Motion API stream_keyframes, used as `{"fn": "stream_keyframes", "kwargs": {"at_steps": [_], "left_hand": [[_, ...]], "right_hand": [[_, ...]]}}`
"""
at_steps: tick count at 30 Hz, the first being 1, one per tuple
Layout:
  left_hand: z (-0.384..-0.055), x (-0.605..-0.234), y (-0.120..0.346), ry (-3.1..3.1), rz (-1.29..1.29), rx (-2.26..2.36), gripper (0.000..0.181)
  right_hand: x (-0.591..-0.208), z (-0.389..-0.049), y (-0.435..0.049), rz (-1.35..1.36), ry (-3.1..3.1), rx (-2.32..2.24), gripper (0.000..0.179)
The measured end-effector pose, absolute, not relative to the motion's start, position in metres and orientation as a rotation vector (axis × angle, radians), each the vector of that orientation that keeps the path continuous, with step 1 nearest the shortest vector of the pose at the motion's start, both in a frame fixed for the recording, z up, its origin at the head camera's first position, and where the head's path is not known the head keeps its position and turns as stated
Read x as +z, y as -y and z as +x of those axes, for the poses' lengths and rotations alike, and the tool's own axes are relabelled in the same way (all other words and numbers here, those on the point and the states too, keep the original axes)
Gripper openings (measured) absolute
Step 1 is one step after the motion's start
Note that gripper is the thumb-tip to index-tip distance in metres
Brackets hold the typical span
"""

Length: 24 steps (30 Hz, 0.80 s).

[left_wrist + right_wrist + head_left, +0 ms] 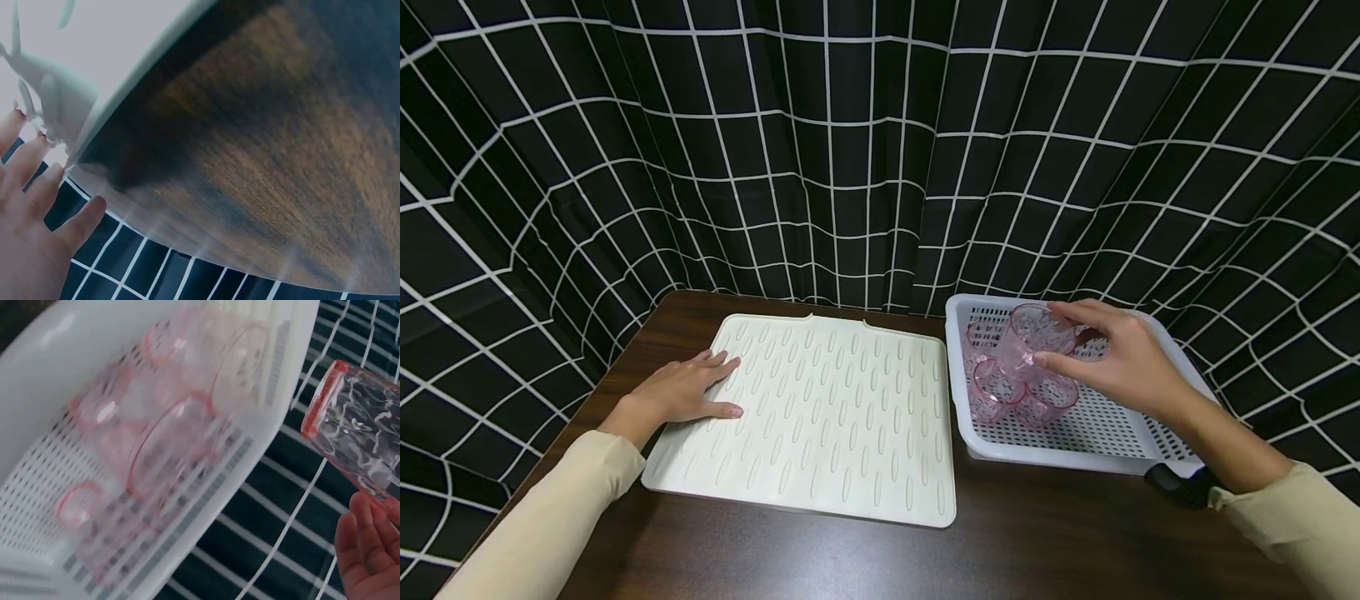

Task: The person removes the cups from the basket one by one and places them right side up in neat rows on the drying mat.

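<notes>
My left hand (681, 392) rests with spread fingers on the left edge of a white drying mat (827, 417) that has raised oval ridges. In the left wrist view, the fingertips lie along the mat's rim. Over a white plastic basket (958, 375), my right hand (1123, 358) holds a clear pink drinking glass (1033, 337) between thumb and fingers. The right wrist view shows this textured glass (359, 425) with its red-pink band outside the basket's outline. Several more pink glasses (996, 387) stand close together in the left part of the basket, partly covered by the held one.
A dark wooden table (865, 558) carries the mat and the basket side by side. Black curtains with a white grid (865, 150) hang behind and at both sides. Beneath my right wrist, a black object (1180, 483) sits at the basket's front right corner.
</notes>
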<state>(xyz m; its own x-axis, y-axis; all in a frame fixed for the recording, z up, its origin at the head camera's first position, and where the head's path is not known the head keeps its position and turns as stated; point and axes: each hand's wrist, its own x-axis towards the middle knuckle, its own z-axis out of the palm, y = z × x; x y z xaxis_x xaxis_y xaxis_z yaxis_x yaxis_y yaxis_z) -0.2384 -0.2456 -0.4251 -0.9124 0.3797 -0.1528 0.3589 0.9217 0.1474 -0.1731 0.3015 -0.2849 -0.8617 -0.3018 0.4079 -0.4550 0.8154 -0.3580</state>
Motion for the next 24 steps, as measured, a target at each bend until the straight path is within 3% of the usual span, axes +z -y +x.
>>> {"fn": "stream_keyframes", "kwargs": {"at_steps": [12,24], "left_hand": [[-0.239,-0.426,0.245,-2.905,0.562,0.170,0.104],[-0.240,-0.428,0.247,-2.912,0.550,0.184,0.104]], "right_hand": [[-0.291,-0.163,-0.245,0.775,2.675,0.761,0.069],[-0.325,-0.155,-0.202,0.994,2.778,0.768,0.072]]}}
